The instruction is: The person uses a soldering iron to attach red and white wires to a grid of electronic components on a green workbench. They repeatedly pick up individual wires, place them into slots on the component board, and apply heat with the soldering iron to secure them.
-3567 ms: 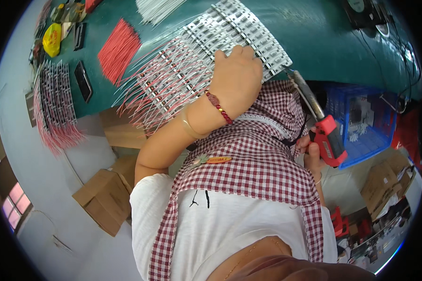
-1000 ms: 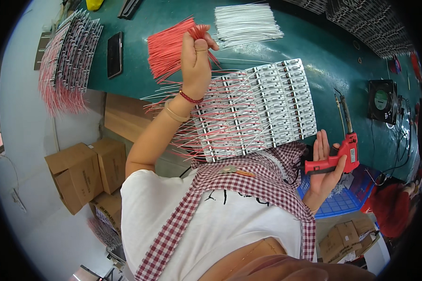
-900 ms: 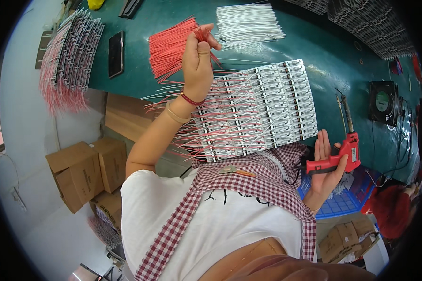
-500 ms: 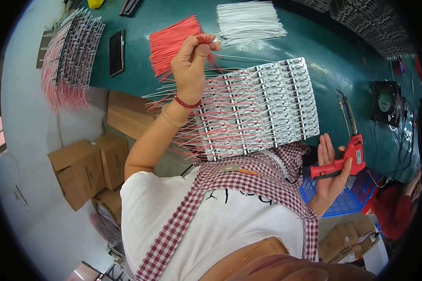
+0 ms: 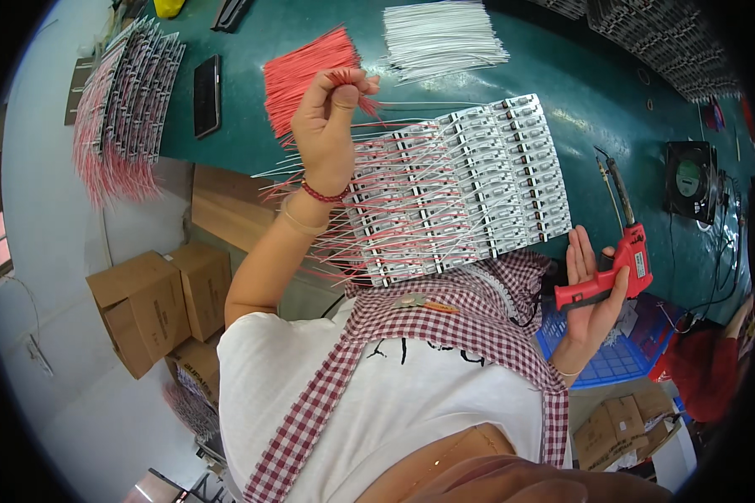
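My left hand [image 5: 327,138] is closed on a small bunch of red wires [image 5: 367,104], over the near edge of a pile of red wires [image 5: 298,71]. Under and right of that wrist lies a panel of small white circuit boards [image 5: 499,180]. Rows of red and white wires stick out of it to the left, and its near edge meets my checked apron. At the panel's right, my right hand [image 5: 591,289] holds a red soldering gun [image 5: 636,264], gripped by the thumb while the other fingers stretch out. The gun's tip points away from me, above the green table.
White wires [image 5: 445,42] lie in a pile at the back. A phone [image 5: 207,96] and a stack of wired panels [image 5: 134,101] are on the left. A black fan-like device [image 5: 690,183] stands right, with panels behind it. A blue basket [image 5: 612,365] and cardboard boxes [image 5: 143,310] sit lower.
My left hand has moved a little left and nearer with the red wires. My right hand and the soldering gun have shifted slightly away from me, the gun tilting a bit.
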{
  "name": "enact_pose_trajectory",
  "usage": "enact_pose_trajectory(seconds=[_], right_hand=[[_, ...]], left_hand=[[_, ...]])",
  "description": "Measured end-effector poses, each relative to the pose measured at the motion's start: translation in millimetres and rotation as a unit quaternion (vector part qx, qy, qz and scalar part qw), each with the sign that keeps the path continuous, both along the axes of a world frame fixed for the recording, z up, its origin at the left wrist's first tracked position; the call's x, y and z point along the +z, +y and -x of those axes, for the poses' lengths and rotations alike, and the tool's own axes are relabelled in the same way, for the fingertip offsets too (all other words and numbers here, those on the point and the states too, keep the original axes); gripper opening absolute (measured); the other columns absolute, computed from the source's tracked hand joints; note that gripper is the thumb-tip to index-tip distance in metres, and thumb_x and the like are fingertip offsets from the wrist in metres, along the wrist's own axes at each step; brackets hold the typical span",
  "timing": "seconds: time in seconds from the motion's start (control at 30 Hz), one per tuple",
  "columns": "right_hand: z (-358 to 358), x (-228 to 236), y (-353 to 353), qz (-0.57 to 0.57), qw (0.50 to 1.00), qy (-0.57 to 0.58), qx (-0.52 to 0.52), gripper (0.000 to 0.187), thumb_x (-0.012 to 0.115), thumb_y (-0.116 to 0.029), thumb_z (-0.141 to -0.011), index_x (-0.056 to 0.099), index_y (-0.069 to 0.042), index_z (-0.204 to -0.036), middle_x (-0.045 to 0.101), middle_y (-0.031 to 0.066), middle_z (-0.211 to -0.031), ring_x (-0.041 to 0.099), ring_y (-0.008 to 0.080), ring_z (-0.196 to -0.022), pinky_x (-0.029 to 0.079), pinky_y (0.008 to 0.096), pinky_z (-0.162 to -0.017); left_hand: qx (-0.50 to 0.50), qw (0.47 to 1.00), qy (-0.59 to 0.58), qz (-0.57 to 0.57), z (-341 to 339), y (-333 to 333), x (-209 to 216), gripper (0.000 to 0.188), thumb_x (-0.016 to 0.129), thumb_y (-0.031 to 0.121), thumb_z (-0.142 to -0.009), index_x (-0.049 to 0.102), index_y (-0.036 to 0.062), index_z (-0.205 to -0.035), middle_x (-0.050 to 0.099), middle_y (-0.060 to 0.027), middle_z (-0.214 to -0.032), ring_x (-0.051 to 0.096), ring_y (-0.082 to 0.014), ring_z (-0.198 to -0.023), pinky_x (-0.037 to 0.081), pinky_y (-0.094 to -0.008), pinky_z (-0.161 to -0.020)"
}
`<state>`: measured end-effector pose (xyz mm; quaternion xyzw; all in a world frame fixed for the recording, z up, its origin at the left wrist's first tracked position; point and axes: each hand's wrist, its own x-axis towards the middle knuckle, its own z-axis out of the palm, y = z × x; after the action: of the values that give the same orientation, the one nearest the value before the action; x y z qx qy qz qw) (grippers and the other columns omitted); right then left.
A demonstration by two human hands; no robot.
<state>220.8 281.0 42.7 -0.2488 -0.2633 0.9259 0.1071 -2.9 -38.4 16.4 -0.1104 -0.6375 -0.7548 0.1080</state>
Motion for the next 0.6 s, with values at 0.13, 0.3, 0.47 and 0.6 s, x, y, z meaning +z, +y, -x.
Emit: enact_pose_trajectory(seconds=[0.13, 0.3, 0.47, 0.6], right_hand=[[-1.8, 0.5, 2.5, -0.001, 1.000, -0.007, 0.004, 0.035, 0.053, -0.031, -0.098, 0.048, -0.001, -0.116, 0.025, 0.0403, -0.145, 0.027, 0.0458, -0.139, 0.029, 0.0486, -0.116], [-2.3, 16.8, -5.0, -0.166, 0.985, -0.033, -0.026, 0.041, 0.048, -0.038, -0.100, 0.047, -0.002, -0.120, 0.051, 0.0310, -0.122, 0.052, 0.0340, -0.116, 0.046, 0.0415, -0.099], [9.4, 35.4, -14.8, -0.309, 0.950, -0.014, 0.029, 0.049, 0.045, -0.041, -0.101, 0.045, 0.002, -0.125, 0.057, 0.0131, -0.071, 0.053, 0.0153, -0.054, 0.053, 0.0319, -0.062], [33.1, 35.8, -33.1, -0.387, 0.917, -0.070, 0.058, 0.043, 0.053, -0.029, -0.098, 0.050, 0.008, -0.119, 0.055, 0.0110, -0.062, 0.048, 0.0131, -0.045, 0.045, 0.0262, -0.049]], left_hand=[[-0.034, 0.999, -0.011, 0.039, 2.1, -5.3, 1.6, 0.013, 0.055, 0.010, -0.098, 0.063, -0.0009, -0.099, 0.065, -0.0060, -0.094, 0.061, -0.0133, -0.086, 0.050, -0.0274, -0.079], [-0.030, 0.983, 0.101, 0.153, 5.0, 3.9, 54.4, 0.010, 0.060, 0.003, -0.092, 0.067, 0.0004, -0.098, 0.062, -0.0050, -0.084, 0.059, -0.0146, -0.076, 0.049, -0.0266, -0.067], [-0.135, 0.873, 0.203, 0.423, -0.6, 49.7, 47.2, 0.023, 0.064, -0.004, -0.075, 0.071, 0.0074, -0.093, 0.054, -0.0052, -0.075, 0.056, -0.0229, -0.070, 0.047, -0.0309, -0.062], [-0.116, 0.808, 0.320, 0.481, 16.6, 69.8, 2.0, 0.030, 0.063, -0.003, -0.068, 0.069, 0.0031, -0.097, 0.050, -0.0056, -0.074, 0.052, -0.0219, -0.070, 0.045, -0.0331, -0.062]])
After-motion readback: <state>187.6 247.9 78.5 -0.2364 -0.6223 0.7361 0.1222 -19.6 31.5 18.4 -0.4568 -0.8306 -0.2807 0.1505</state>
